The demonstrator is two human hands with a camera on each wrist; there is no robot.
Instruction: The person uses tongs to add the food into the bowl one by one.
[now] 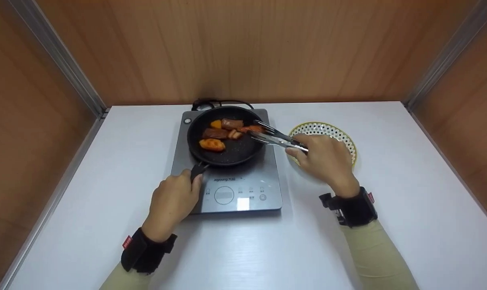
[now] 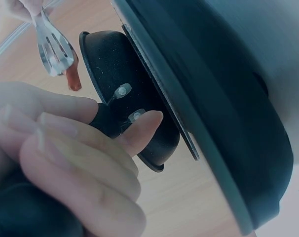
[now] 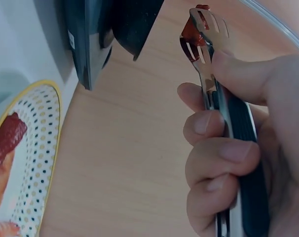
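My left hand (image 1: 173, 199) grips the black handle (image 1: 198, 170) of a frying pan (image 1: 231, 156), which sits on an induction cooker (image 1: 243, 181). Held in my right hand (image 1: 328, 159), metal tongs (image 1: 281, 142) with dark grips reach over the pan's right side. Their slotted tips pinch a reddish-brown piece of food (image 3: 192, 32), lifted above the pan in both wrist views. Inside the pan lie brown meat pieces (image 1: 215, 133), a small ridged piece (image 1: 234, 134), a yellow chunk (image 1: 215, 124) and an orange, browned piece (image 1: 212, 145).
Right of the cooker, partly under my right hand, is a dotted plate (image 1: 350, 146) with a yellow rim. On it the right wrist view shows sauced food (image 3: 6, 140). A black cable (image 1: 235, 101) runs behind the cooker. Wooden panels (image 1: 243, 52) enclose the white table (image 1: 118, 161).
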